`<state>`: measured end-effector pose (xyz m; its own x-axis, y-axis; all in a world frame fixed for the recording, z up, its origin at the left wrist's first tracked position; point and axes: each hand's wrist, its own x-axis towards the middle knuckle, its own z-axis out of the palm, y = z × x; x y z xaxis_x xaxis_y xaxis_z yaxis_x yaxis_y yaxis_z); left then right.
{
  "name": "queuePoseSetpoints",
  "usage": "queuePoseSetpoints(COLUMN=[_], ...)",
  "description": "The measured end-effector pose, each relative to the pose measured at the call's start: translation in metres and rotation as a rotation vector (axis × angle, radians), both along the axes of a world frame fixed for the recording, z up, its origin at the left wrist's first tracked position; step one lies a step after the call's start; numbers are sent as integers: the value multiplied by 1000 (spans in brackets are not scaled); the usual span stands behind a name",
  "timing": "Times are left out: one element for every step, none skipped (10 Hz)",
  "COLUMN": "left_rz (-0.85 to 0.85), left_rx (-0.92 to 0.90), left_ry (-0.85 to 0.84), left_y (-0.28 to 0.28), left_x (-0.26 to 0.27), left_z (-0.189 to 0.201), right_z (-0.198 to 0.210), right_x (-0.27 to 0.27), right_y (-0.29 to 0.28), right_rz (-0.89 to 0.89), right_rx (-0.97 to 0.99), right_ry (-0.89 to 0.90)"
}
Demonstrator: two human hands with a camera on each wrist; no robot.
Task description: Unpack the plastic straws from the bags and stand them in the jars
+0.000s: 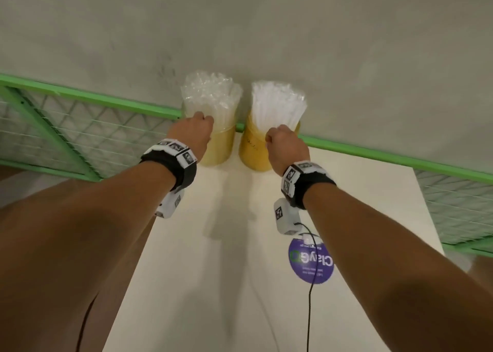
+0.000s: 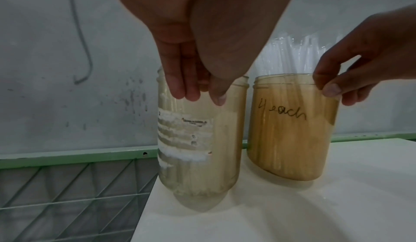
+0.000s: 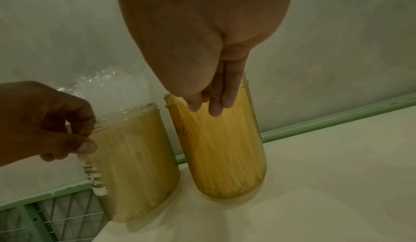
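Two amber plastic jars stand side by side at the far edge of the white table, close to the wall. The left jar holds clear straws still in crinkly plastic. The right jar, marked "4 each", holds white straws. My left hand pinches the left jar's rim from above. My right hand pinches the right jar's rim, fingers outside and thumb at the lip. Each wrist view also shows the other hand at its jar.
A grey wall rises right behind the jars. A green frame with wire mesh runs along the table's back and left side. The left jar sits near the table's left edge. A purple round sticker and a black cable lie nearer me.
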<state>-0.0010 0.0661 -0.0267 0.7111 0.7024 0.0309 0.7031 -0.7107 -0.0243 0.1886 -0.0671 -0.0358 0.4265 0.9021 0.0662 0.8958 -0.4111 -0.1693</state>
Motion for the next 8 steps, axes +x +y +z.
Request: queuePoseSetpoints(left_rz=[9,37,23,9,4,11,9,101], left_rx=[-1,-13,-26,-36,-22,-23,8,-18], left_ry=[7,-8,-55,-79,-81,-110,-171,-257], left_y=[10,21,31,36,32,21,4,-21], left_x=[6,9,10,10,7,3,-3,-24], left_z=[-10,-18,-20,-23,-26,-21,-9,-4], right_z=[-7,-11,-11,-9,-6,-3,6,9], right_x=[-4,-7,-8,-9,-10,-16,-27,-36], right_y=[25,42,52,54,51,41,27,0], right_rz=[9,4,-5,-18,-12,-19,-35,-35], right_rx=[-18,-23,-54,-78,-104,-46,52,154], right_ry=[-34,-37,-45,-54,-22,-5,9,116])
